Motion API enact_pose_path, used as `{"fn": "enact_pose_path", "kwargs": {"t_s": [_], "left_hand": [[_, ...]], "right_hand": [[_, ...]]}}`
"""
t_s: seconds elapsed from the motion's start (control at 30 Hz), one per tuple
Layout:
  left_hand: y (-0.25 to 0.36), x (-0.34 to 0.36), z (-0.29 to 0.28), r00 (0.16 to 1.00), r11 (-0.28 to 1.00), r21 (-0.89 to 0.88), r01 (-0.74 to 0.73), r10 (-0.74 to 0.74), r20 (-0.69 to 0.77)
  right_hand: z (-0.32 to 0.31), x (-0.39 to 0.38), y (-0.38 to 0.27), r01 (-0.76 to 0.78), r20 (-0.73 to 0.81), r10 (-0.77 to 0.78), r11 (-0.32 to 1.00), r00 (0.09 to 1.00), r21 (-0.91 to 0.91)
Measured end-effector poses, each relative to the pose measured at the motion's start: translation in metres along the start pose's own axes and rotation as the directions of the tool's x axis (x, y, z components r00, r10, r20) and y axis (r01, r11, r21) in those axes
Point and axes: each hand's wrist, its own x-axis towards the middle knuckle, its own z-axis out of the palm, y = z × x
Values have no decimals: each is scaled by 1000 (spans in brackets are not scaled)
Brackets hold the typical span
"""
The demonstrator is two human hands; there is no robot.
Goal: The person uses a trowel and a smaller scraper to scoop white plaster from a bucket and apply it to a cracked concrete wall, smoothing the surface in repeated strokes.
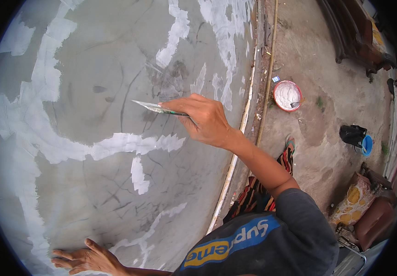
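Observation:
A grey plastered wall [92, 83], streaked with irregular white patches and dark cracks, fills the left half. My right hand [204, 118] grips a flat, putty-smeared scraper blade [148, 105] above the bare grey surface, higher than a horizontal white patch [111, 147]; whether the blade touches the wall I cannot tell. My left hand [83, 257] rests on the wall at lower left, fingers spread, holding nothing visible. A red-rimmed round container [288, 95] of white paste, with a small tool in it, stands on the ground to the right.
A concrete ground [313, 119] runs along the wall's base, with a long pole [269, 60]. Dark wooden furniture [350, 32] is at top right. A black bag [351, 134] sits by a blue bucket [367, 146]. Patterned cushions [353, 198] and clutter lie lower right. My sandalled foot [289, 145] is below me.

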Motion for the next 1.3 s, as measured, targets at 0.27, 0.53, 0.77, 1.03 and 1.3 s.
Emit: {"fn": "enact_pose_path", "kwargs": {"t_s": [0.27,0.53,0.77,1.03,1.3], "left_hand": [[-26,0,29,955,992,75,-105,121,-270],[-23,1,28,948,986,99,-136,158,-275],[-30,0,37,959,991,88,-97,117,-258],[-31,-1,32,956,979,180,-92,137,-260],[-26,-2,31,963,985,154,-75,111,-246]], "right_hand": [[-11,-6,58,-382,-236,351,919,906,-98],[27,-21,26,-176,-234,131,968,963,-181],[-4,-35,34,-236,-166,230,972,959,-16],[3,-17,31,-238,-248,225,971,942,-24],[9,74,-3,-56,-383,-21,981,923,-188]]}}
